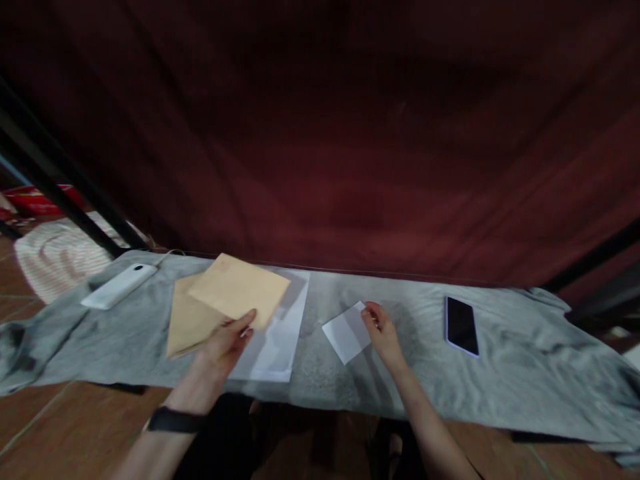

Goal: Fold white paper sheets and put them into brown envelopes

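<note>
In my left hand (233, 337) is a tan envelope (243, 287), pinched near its lower edge between thumb and fingers. It is held above another tan envelope (193, 317) and some white paper sheets (277, 347) lying on the grey cloth. My right hand (381, 327) has its thumb and fingers closed on the upper right edge of a small white piece of paper (347, 333). That paper is at or just above the cloth; I cannot tell whether it is lifted. A dark band circles my left wrist.
A phone (461, 325) with a dark screen lies at the right on the grey cloth (320, 373). At the left is a white device (120, 287) with a cord. Behind the covered surface hangs a dark red curtain (320, 147). A striped cloth (65, 257) is at far left.
</note>
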A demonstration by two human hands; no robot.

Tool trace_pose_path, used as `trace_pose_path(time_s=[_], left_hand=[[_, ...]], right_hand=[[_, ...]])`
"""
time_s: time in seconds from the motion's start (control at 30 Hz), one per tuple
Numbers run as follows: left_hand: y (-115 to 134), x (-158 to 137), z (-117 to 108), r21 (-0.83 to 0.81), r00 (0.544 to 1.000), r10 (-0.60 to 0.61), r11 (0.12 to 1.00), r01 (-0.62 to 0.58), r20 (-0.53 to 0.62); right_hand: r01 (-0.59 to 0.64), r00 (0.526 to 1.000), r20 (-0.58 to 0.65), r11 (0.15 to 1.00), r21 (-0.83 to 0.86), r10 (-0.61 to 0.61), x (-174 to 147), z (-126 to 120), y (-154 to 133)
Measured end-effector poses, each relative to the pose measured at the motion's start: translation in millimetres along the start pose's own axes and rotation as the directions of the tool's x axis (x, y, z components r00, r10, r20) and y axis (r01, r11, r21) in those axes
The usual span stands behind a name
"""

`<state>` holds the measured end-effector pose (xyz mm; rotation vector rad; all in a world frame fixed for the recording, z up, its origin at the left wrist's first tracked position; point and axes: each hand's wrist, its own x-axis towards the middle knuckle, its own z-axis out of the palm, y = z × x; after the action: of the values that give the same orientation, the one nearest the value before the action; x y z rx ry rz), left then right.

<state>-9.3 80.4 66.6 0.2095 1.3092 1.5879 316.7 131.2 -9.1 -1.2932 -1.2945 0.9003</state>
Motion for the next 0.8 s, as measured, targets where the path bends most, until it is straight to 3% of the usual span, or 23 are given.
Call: trace_pose_path(time_s=[0.1,0.17,0.23,0.47,0.6,0.7,0.77,0.8], left_hand=[[-67.8,-11.0,57.1,0.008,0.987,-0.02,1.0,0.019,0.157],[-103.8,-16.7,81.3,0.062,0.963,-0.063,0.997,0.049,0.261],[-124.9,-19.0,92.8,0.07,0.941,-0.072,0.996,0.052,0.329],[-123.3,-11.0,87.8,0.055,0.895,-0.215,0.976,0.211,0.391],[-128.9,-15.7,86.0,0.103,0.885,-0.27,0.963,0.25,0.378],[-134.8,-22.7,82.1,0.312,0.827,-0.312,0.934,0.176,0.468],[-132.0,-27.6,79.6,0.514,0.752,-0.349,0.858,0.015,0.559],[-127.7,-29.8,79.0,0.571,0.733,-0.314,0.811,-0.123,0.603]], right_hand=[[-0.237,0.963,0.209,0.899,0.367,0.168,-9.3,22.6,-13.0],[-0.307,0.939,0.29,0.832,0.462,0.186,-12.7,32.1,-17.9],[-0.326,0.934,0.293,0.818,0.474,0.203,-12.2,35.1,-19.6],[-0.406,0.892,0.39,0.779,0.477,0.227,-4.3,23.1,-17.3],[-0.366,0.917,0.319,0.821,0.438,0.239,-2.1,22.4,-13.3],[-0.263,0.957,0.221,0.878,0.401,0.186,3.0,19.1,-11.2],[-0.212,0.973,0.173,0.884,0.416,0.152,6.1,13.2,-12.7],[-0.214,0.973,0.172,0.873,0.438,0.153,7.0,9.2,-14.5]])
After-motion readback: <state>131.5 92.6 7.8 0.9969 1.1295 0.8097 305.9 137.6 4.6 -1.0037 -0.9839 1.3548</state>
